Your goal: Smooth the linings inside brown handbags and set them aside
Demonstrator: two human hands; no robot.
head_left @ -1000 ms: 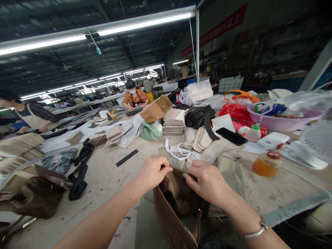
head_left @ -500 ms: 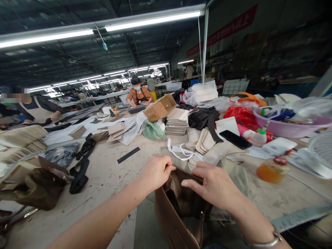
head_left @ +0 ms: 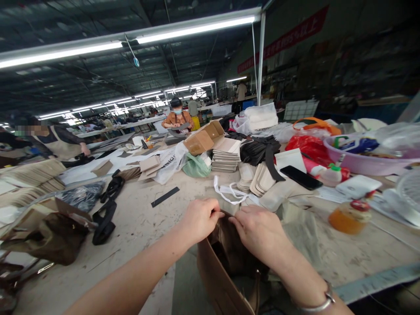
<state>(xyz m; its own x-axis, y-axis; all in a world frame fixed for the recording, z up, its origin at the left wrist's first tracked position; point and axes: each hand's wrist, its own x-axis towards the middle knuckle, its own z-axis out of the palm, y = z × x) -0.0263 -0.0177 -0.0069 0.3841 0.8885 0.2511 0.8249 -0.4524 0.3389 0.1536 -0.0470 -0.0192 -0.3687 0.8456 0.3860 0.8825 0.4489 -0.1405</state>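
Observation:
A brown bag point(head_left: 218, 278) stands at the table's front edge with its mouth open toward me and a dark lining inside. My left hand point(head_left: 201, 221) pinches the far rim of the bag near its left corner, thumb against the fingers. Close beside it, my right hand point(head_left: 259, 229) grips the same far rim, its thumb on the inner side and its fingers over the outside. A metal bracelet circles the right wrist. The bag's lower part runs out of view at the bottom.
Around me lie a black strip point(head_left: 165, 197), white cord point(head_left: 229, 192), stacked boards point(head_left: 226, 157), a black phone point(head_left: 301, 177) and a jar of orange liquid point(head_left: 349, 217). Another brown bag point(head_left: 49, 236) sits at left. A co-worker point(head_left: 179, 118) works across the table.
My right hand has moved left along the far rim, closer to my left hand, and its thumb has closed on the edge. My left hand keeps its pinch.

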